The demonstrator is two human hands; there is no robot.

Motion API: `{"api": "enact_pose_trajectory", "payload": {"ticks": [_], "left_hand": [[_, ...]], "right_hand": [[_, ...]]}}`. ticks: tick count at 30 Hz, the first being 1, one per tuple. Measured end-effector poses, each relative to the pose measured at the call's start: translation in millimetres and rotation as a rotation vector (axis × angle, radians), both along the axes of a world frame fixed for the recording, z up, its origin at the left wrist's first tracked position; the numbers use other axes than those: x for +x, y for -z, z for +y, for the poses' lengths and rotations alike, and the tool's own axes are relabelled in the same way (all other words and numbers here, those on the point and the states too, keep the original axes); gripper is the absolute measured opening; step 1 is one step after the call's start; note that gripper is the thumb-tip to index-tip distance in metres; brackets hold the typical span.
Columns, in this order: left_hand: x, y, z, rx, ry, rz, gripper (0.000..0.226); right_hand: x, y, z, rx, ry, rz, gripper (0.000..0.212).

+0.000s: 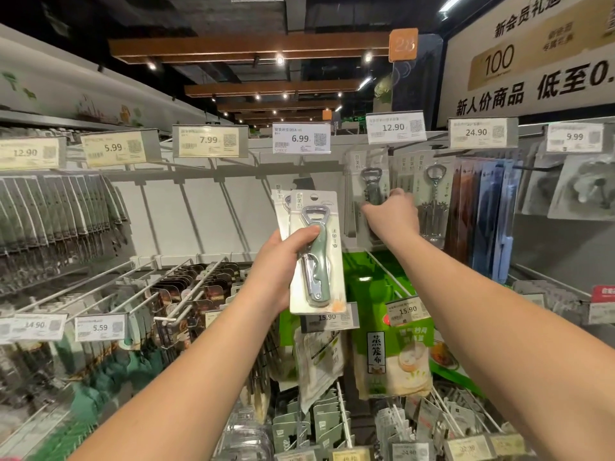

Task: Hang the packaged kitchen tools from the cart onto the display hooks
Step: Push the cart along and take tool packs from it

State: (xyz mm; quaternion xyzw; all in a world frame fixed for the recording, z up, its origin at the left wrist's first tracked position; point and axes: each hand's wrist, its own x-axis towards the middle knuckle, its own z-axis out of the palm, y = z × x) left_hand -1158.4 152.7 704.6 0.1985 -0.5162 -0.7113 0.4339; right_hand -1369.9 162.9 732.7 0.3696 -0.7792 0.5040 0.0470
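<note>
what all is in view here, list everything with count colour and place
carded bottle openers: at least two, green handle on pale card, held up at centre
hanging opener pack: one in front, grey-green, on the hook under the 12.90 tag
corkscrew packs: a few, silver on pale card, right of that
6.99 price tag: one, white, top centre
other price tags: several, yellowish or white, along hook rows
green steamer-cloth bags: a few, green, lower centre right
dark packs: many, grey, left hooks
blue and brown packs: several, upper right
left hand: grips the held openers
right hand: grips the hanging pack
</note>
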Motion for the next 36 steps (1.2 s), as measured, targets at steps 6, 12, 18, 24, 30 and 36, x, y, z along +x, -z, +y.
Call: {"api": "enact_pose_trajectory", "payload": {"ticks": [6, 12, 18, 24, 30, 36], "left_hand": [[3, 4, -6, 0.026, -0.021, -0.003, 0.038], [5, 3, -6, 0.024, 0.003, 0.002, 0.035], [6, 5, -8, 0.022, -0.005, 0.0, 0.037], [9, 8, -8, 0.026, -0.033, -0.004, 0.037], [5, 15, -4, 0.055, -0.087, -0.008, 0.037], [-12, 22, 10, 0.103, -0.113, 0.017, 0.027]], "right_hand": [[-5, 0, -12, 0.033, 0.011, -0.035, 0.074], [-2, 1, -20, 0.052, 0.031, -0.073, 0.073], [-4, 1, -22, 0.078, 0.016, -0.079, 0.079], [17, 1, 10, -0.098, -0.088, -0.021, 0.066], [84, 31, 75, 0.1, -0.436, 0.2, 0.056], [101, 42, 81, 0.262, -0.365, 0.285, 0.089]]}}
